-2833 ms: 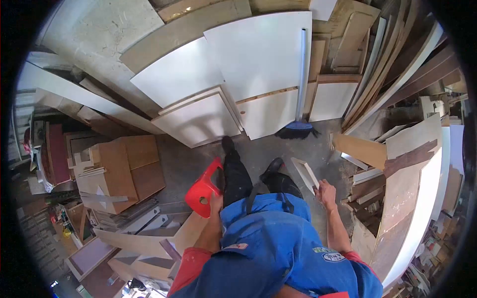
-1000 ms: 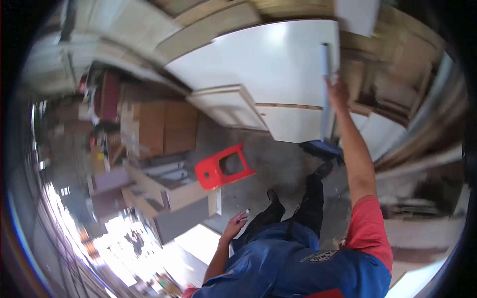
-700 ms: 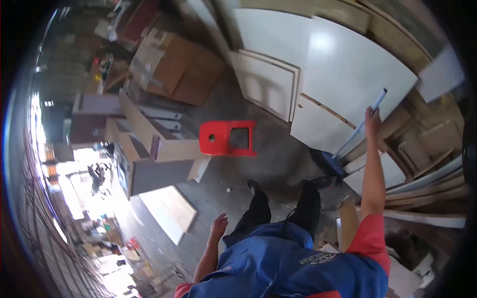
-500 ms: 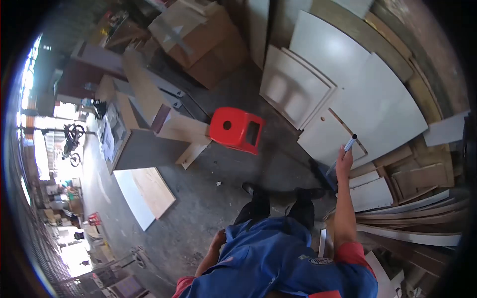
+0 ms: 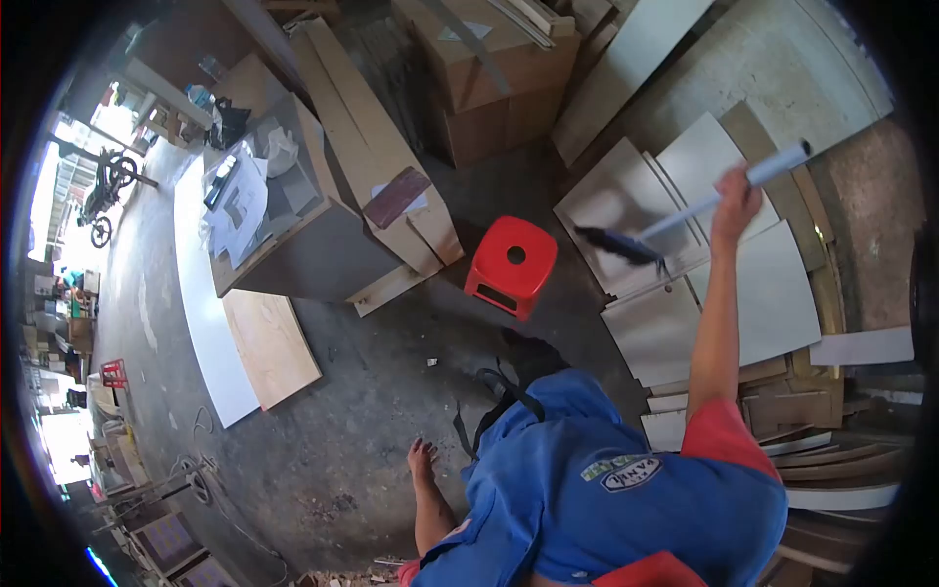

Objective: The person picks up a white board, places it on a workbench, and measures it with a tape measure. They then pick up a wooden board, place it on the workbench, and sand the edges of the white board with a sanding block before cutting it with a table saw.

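Note:
My right hand (image 5: 736,205) is closed round the pale handle of a broom (image 5: 682,217). The broom is lifted off the floor, and its dark bristle head (image 5: 618,246) points left, in front of the white panels (image 5: 626,201) leaning at the right. Low at my side, my left hand (image 5: 422,458) hangs over the concrete floor with its fingers apart and nothing in it. A red plastic stool (image 5: 515,259) stands on the floor ahead of me, out of reach of both hands.
Left of the stool stands a grey cabinet (image 5: 337,245) with papers on top. Boards (image 5: 269,347) lie on the floor beside it. Cardboard boxes (image 5: 499,83) are stacked at the back. Long wood strips (image 5: 831,470) are piled to my right.
My right hand has raised the broom, bringing its head up into sight and swinging it left. My body and view have turned. My left hand has moved out from my side.

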The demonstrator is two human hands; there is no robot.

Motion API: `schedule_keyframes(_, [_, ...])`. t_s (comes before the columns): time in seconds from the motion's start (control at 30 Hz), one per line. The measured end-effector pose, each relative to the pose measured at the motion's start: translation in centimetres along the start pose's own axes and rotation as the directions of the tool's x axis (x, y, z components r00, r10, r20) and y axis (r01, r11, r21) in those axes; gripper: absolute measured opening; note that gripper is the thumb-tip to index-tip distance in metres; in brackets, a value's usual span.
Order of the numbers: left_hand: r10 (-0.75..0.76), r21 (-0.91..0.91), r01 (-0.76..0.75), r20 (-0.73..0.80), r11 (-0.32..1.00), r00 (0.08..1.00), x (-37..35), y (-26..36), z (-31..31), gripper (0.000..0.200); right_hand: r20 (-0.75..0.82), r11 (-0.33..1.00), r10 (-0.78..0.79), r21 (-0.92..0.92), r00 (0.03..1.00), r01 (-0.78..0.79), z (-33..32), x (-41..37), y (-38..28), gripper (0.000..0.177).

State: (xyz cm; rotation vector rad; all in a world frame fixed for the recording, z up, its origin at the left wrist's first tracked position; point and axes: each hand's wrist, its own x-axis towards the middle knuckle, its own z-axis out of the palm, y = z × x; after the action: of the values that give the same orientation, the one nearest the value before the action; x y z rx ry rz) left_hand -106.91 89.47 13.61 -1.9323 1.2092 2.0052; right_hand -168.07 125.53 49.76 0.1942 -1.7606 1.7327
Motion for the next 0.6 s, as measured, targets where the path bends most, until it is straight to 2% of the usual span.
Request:
schedule_keyframes(0.03, [-0.006,-0.015,0.006,-0.003,1.000,1.000,0.7,-0.8,-0.8,0.051,0.119,0.998,-0.039,-0.048,0.992,0.045,2.6,0.5,1.0,0.028])
schedule_keyframes(0.07, [-0.023,-0.070,0.022,-0.017,0.997,1.000,1.2,-1.8,-1.5,0.051,0.193,0.986,0.030,-0.168,0.981,0.003,5.2,1.2,2.2,0.027])
schedule_keyframes(0.1, [-0.038,-0.128,0.033,-0.033,0.991,0.999,1.5,-2.7,-1.9,0.050,0.268,0.952,0.012,-0.299,0.963,0.072,7.8,1.5,3.4,0.028])
schedule_keyframes(0.13, [-0.040,-0.152,0.032,-0.043,0.988,0.998,0.7,-3.0,-1.6,0.050,0.316,0.946,0.010,-0.311,0.949,0.094,10.2,2.1,5.8,0.029])
schedule_keyframes(0.17, [-0.067,-0.224,0.035,-0.136,0.974,0.988,-0.6,-3.0,-1.2,0.048,0.336,0.952,0.004,-0.290,0.942,0.099,12.5,2.7,7.9,0.029])
schedule_keyframes(0.23, [-0.108,-0.321,0.021,-0.256,0.947,0.961,-1.6,-4.9,-1.1,0.046,0.437,0.862,0.165,-0.500,0.884,0.087,17.0,3.8,12.3,0.034])
schedule_keyframes(0.37, [-0.187,-0.337,0.059,-0.360,0.940,0.914,-5.9,-7.0,2.1,0.044,0.549,0.824,0.201,-0.543,0.811,0.164,24.8,6.3,22.0,0.041])
schedule_keyframes(0.4, [0.056,0.081,-0.029,-0.348,0.996,0.936,-7.2,-8.4,2.3,0.039,0.590,0.819,0.195,-0.538,0.784,0.201,26.6,7.0,24.2,0.043])
schedule_keyframes(0.43, [0.266,0.476,-0.128,-0.234,0.870,0.935,-8.4,-10.1,2.4,0.036,0.631,0.814,0.187,-0.528,0.753,0.240,28.3,7.9,26.7,0.046])
schedule_keyframes(0.47, [0.405,0.775,-0.218,-0.053,0.593,0.913,-9.3,-11.2,2.8,0.034,0.606,0.729,0.389,-0.663,0.694,0.170,29.8,9.5,30.3,0.047])
schedule_keyframes(0.5, [0.457,0.667,-0.308,-0.054,0.678,0.888,-10.0,-11.6,3.4,0.034,0.550,0.743,0.461,-0.668,0.697,0.035,31.3,10.3,33.2,0.050])
schedule_keyframes(0.53, [0.509,0.541,-0.385,-0.095,0.748,0.855,-11.9,-10.7,5.5,0.035,0.670,0.822,0.329,-0.550,0.666,0.147,32.4,11.0,34.8,0.048])
schedule_keyframes(0.57, [0.188,0.395,-0.099,-0.193,0.913,0.963,-12.3,-9.3,7.1,0.038,0.544,0.769,0.548,-0.627,0.636,-0.126,33.7,11.7,36.1,0.044])
schedule_keyframes(0.6, [-0.156,0.233,0.221,-0.266,0.947,0.951,-15.0,-2.5,10.6,0.042,0.610,0.752,0.592,-0.653,0.527,-0.089,34.8,13.8,39.6,0.042])
